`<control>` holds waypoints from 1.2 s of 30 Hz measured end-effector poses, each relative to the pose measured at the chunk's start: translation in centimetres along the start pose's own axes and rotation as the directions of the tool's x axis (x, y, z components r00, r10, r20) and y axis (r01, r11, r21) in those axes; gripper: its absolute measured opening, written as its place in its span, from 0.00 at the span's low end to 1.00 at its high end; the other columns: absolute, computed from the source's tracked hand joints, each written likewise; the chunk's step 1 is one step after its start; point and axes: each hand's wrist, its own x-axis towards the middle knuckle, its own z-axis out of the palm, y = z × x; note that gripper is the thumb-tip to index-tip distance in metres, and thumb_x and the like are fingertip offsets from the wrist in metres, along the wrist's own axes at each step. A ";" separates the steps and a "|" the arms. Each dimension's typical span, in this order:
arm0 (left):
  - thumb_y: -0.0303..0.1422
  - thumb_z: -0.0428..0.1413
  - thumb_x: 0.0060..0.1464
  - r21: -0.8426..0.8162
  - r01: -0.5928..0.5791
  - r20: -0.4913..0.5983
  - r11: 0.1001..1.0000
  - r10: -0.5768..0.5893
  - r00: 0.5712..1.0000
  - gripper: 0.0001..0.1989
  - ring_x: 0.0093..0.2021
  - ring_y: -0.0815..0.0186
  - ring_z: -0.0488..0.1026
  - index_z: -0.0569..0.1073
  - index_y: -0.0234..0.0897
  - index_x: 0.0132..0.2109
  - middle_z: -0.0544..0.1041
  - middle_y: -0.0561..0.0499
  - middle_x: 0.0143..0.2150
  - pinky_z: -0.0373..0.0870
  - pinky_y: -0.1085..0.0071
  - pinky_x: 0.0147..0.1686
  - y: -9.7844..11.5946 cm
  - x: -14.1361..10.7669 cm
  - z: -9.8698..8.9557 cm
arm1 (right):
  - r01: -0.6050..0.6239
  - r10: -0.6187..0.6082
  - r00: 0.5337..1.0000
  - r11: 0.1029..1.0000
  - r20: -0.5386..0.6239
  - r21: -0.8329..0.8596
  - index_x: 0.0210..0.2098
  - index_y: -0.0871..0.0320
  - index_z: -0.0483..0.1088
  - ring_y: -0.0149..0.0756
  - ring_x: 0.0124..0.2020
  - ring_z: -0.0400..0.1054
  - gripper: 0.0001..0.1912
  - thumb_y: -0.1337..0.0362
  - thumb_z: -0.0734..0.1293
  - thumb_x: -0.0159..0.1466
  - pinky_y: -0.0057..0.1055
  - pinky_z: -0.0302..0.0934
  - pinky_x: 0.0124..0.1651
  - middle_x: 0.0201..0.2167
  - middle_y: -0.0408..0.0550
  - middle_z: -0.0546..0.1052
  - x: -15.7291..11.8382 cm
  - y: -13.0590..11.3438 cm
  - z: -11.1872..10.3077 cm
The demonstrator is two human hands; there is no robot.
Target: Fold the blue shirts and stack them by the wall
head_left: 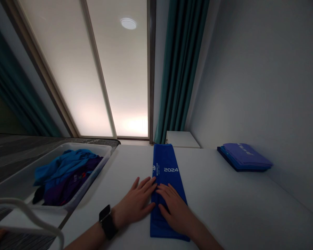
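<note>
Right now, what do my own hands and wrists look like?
Both hands are bare, with no gloves or rings to be seen. Your left hand has a black watch with a rectangular face on its wrist; your right hand has nothing on its wrist.

Dim room, glow through the frosted panels

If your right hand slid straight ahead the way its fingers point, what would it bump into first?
Probably the fingertips of the left hand. The right hand points forward and leftward over the blue cloth, and the fingertips nearly meet; whether they touch is unclear.
</note>
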 end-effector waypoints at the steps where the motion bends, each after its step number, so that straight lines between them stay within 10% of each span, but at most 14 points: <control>1: 0.40 0.50 0.62 -0.009 -0.015 -0.007 1.000 0.015 1.000 0.30 0.69 0.51 0.52 0.53 0.45 0.68 0.54 0.46 0.70 0.44 0.41 0.65 0.2 -0.3 -0.1 | -0.001 0.001 1.000 1.000 0.003 -0.003 0.58 0.58 0.63 0.40 0.66 0.53 0.23 0.67 0.59 0.64 0.50 0.42 0.69 0.62 0.53 0.65 0.0 0.0 0.0; 15: 0.33 0.55 0.58 -0.206 -0.181 -0.114 0.962 0.160 0.980 0.07 0.51 0.61 0.69 0.72 0.41 0.44 0.74 0.48 0.46 0.62 0.62 0.56 2.8 -1.8 -1.4 | 0.007 -0.006 1.000 1.000 -0.031 0.030 0.48 0.57 0.67 0.38 0.64 0.56 0.21 0.76 0.56 0.58 0.50 0.43 0.69 0.57 0.52 0.69 -0.1 0.0 -0.2; 36: 0.24 0.53 0.49 -0.149 0.219 -0.163 0.964 -0.242 0.956 0.08 0.36 0.62 0.71 0.67 0.41 0.36 0.75 0.51 0.35 0.64 0.66 0.38 6.1 -1.9 2.6 | -0.017 0.017 1.000 0.999 -0.007 0.044 0.48 0.56 0.68 0.38 0.64 0.56 0.16 0.71 0.57 0.63 0.49 0.42 0.69 0.58 0.51 0.69 -0.1 -0.2 -0.6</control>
